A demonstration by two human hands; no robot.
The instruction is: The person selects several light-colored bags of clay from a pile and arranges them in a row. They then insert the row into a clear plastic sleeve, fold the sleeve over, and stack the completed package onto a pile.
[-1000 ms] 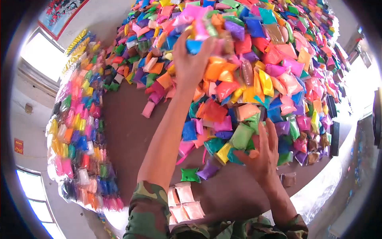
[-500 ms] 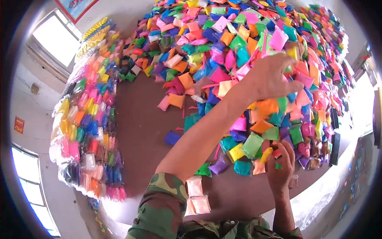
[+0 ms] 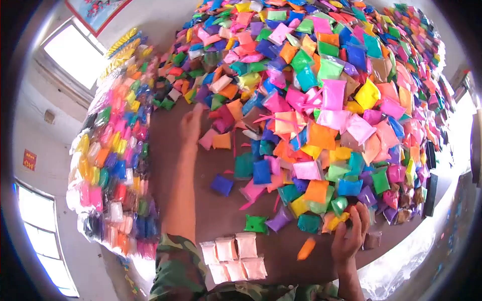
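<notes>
Yellow packet (image 3: 338, 222), right grip (image 3: 350, 235) curled beside, left grip (image 3: 191, 123) well forward

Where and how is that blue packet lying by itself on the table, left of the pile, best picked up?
I'd pinch the blue packet across its left and right edges, coming from above and left with the left hand. It lies flat and squarish on the table, apart from the pile, with bare surface around it for fingertips.
</notes>
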